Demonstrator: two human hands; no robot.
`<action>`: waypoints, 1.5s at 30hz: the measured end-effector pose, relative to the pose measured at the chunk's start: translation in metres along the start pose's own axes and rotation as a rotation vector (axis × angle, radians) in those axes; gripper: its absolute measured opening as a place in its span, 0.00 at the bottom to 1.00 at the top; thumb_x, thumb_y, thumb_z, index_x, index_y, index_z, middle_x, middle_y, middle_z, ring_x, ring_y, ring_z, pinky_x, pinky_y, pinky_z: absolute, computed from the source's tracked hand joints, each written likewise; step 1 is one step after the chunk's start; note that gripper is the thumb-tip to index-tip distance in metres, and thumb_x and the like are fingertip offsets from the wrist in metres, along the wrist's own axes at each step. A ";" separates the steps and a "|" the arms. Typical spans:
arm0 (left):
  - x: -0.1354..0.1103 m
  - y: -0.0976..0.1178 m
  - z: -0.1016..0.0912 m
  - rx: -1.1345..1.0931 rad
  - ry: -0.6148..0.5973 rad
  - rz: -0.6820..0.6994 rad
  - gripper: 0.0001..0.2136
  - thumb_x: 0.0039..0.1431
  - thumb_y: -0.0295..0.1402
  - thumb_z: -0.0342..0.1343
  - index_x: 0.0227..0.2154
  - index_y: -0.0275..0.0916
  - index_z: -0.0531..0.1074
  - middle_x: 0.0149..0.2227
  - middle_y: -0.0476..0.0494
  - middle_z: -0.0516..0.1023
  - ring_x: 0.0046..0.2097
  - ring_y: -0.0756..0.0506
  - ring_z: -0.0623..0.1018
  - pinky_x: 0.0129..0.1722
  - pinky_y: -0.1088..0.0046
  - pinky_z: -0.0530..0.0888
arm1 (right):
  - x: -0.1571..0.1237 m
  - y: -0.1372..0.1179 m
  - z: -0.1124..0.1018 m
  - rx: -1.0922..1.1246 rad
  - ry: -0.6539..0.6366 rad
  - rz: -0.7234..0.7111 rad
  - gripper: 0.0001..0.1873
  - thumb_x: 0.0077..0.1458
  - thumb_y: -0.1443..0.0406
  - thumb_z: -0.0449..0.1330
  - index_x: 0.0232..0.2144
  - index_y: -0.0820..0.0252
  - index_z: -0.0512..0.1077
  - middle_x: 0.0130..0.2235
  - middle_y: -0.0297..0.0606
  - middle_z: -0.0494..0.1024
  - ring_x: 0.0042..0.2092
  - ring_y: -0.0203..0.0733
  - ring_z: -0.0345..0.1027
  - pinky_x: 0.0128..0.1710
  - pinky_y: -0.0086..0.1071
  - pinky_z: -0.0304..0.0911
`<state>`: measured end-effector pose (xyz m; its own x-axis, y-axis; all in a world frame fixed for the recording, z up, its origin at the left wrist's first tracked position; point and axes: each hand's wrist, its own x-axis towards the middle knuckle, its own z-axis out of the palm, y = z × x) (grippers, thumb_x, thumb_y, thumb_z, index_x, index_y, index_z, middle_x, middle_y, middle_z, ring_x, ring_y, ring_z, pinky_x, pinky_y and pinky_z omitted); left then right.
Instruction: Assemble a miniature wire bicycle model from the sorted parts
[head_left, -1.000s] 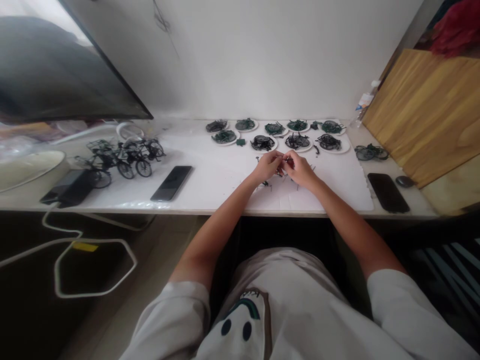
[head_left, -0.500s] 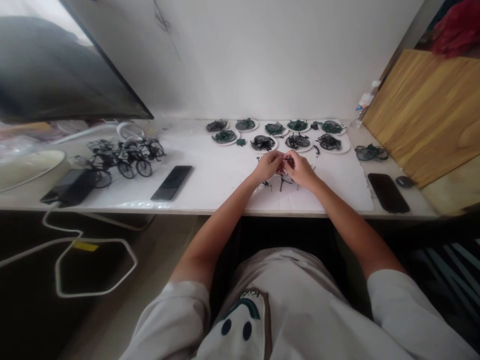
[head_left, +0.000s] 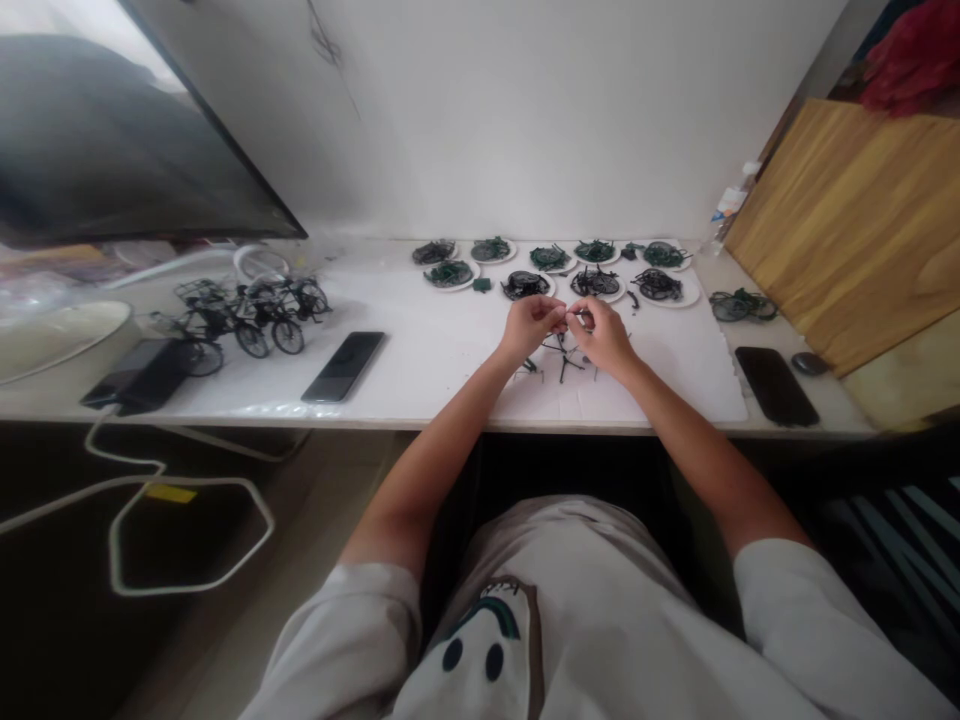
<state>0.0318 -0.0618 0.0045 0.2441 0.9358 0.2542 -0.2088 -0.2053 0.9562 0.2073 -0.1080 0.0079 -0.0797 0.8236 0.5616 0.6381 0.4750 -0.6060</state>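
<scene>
My left hand [head_left: 531, 325] and my right hand [head_left: 598, 332] meet fingertip to fingertip above the white sheet [head_left: 645, 400]. Both are closed in a pinch, and whatever sits between the fingers is too small and dark to name. Thin dark model parts [head_left: 568, 365] lie on the sheet just below the hands. Right behind them stand white plates heaped with dark wheels and frame pieces, such as the black parts [head_left: 526, 286] and the black parts [head_left: 596, 282]. Farther back are plates with green parts [head_left: 551, 257].
Several small model bicycles [head_left: 251, 310] stand at the left, near a black box [head_left: 139, 375] and a bowl [head_left: 67, 335]. One phone [head_left: 345, 366] lies left, another phone [head_left: 777, 385] right. A wooden board [head_left: 855, 230] and a plastic bottle [head_left: 731, 205] are at the right.
My hands have drawn slightly apart, with only the fingertips meeting now. More of the thin parts beneath them shows. The rest is unchanged.
</scene>
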 end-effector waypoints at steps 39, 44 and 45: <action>0.007 0.019 -0.008 -0.235 0.439 -0.129 0.12 0.67 0.44 0.58 0.42 0.41 0.69 0.30 0.49 0.79 0.24 0.52 0.76 0.27 0.76 0.68 | -0.007 -0.022 -0.011 -0.381 -0.476 0.050 0.20 0.62 0.50 0.69 0.26 0.55 0.75 0.30 0.39 0.80 0.33 0.45 0.69 0.36 0.36 0.56; 0.005 0.022 -0.006 -0.265 0.423 -0.143 0.08 0.68 0.39 0.56 0.41 0.41 0.70 0.28 0.51 0.77 0.24 0.52 0.75 0.27 0.77 0.69 | -0.006 -0.018 -0.008 -0.429 -0.488 0.054 0.20 0.62 0.48 0.70 0.29 0.55 0.77 0.31 0.40 0.81 0.33 0.46 0.70 0.36 0.36 0.56; 0.004 0.022 -0.006 -0.265 0.421 -0.144 0.07 0.68 0.39 0.57 0.41 0.41 0.70 0.28 0.52 0.77 0.24 0.52 0.75 0.28 0.77 0.69 | -0.007 -0.017 -0.008 -0.424 -0.482 0.052 0.21 0.64 0.47 0.68 0.29 0.55 0.77 0.31 0.41 0.81 0.33 0.46 0.70 0.36 0.36 0.56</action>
<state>0.0230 -0.0606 0.0257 -0.1029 0.9946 -0.0102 -0.4475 -0.0372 0.8935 0.2026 -0.1241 0.0192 -0.3124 0.9361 0.1614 0.8900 0.3478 -0.2949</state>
